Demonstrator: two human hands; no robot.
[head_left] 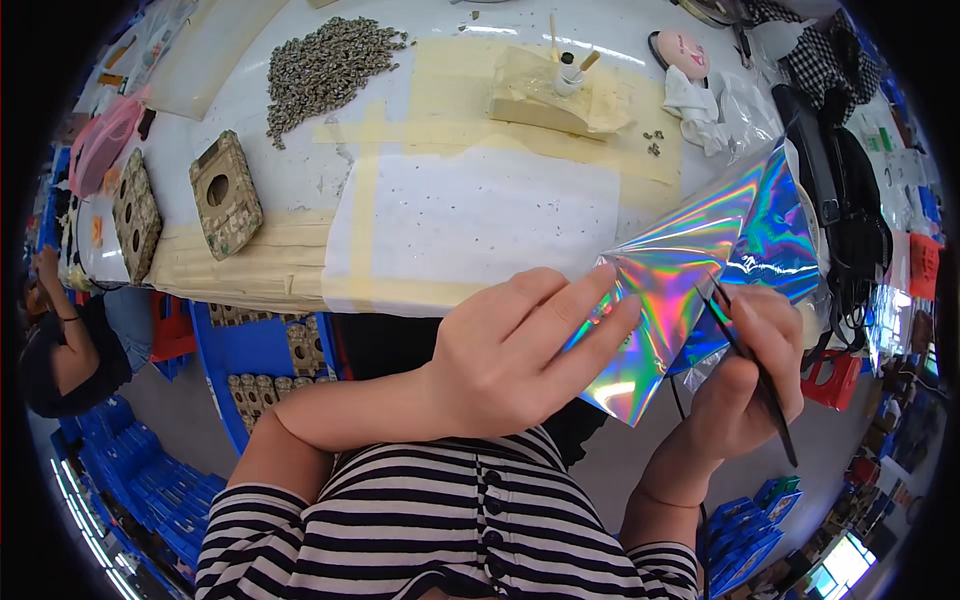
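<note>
My left hand (530,345) is closed on the near left part of a shiny holographic foil sheet (690,240), pinching it between the fingers. The foil is creased where it is gripped and spreads out to the right over the table's edge. My right hand (750,370) grips dark tweezers (760,385), their tips up against the foil's front. Whether anything sits between the tips cannot be made out. Left of the foil, a white paper sheet (470,220) is taped down, with tiny dark specks scattered on it.
A pile of small metallic parts (325,70) lies at the back left. Two camouflage-patterned cases (228,195) rest at the left. A taped block (545,100) carries a small bottle (568,75) and sticks. A blue tray (225,360) with more cases sits below the table; another person (75,340) is at far left.
</note>
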